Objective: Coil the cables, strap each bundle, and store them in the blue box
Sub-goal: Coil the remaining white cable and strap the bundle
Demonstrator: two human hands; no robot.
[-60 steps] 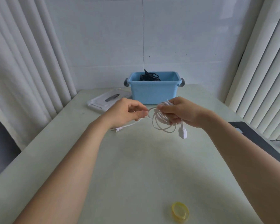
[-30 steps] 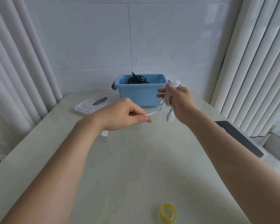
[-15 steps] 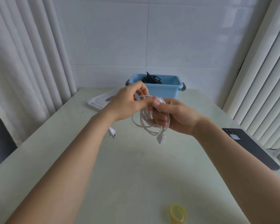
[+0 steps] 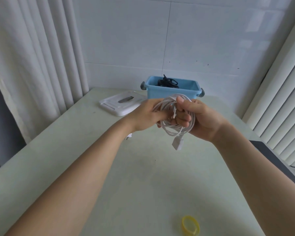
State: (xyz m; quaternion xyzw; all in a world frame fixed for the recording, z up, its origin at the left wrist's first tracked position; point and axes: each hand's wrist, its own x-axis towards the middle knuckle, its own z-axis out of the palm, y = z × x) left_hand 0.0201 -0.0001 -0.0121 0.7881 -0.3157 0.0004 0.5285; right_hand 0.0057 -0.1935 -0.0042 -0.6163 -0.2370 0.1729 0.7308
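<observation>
White cable (image 4: 176, 124): coiled in upright loops, long axis near vertical, held above the table (image 4: 143, 178), in front of the blue box (image 4: 172, 94).
Right hand (image 4: 201, 120): fingers curled round the coil.
Left hand (image 4: 146, 114): fingers closed on the loops' left side.
Connector (image 4: 177, 144): hangs below the coil, pointing down.
Yellow strap (image 4: 190, 227): lies on the near table.

A pale green table (image 4: 109, 167) bears a white rectangular plastic lid (image 4: 116, 108) at its far left. A dark flat slab (image 4: 272, 157) lies on its right edge. White pleated curtains (image 4: 32, 65) flank it, and a white tiled wall (image 4: 160, 40) stands behind it.
</observation>
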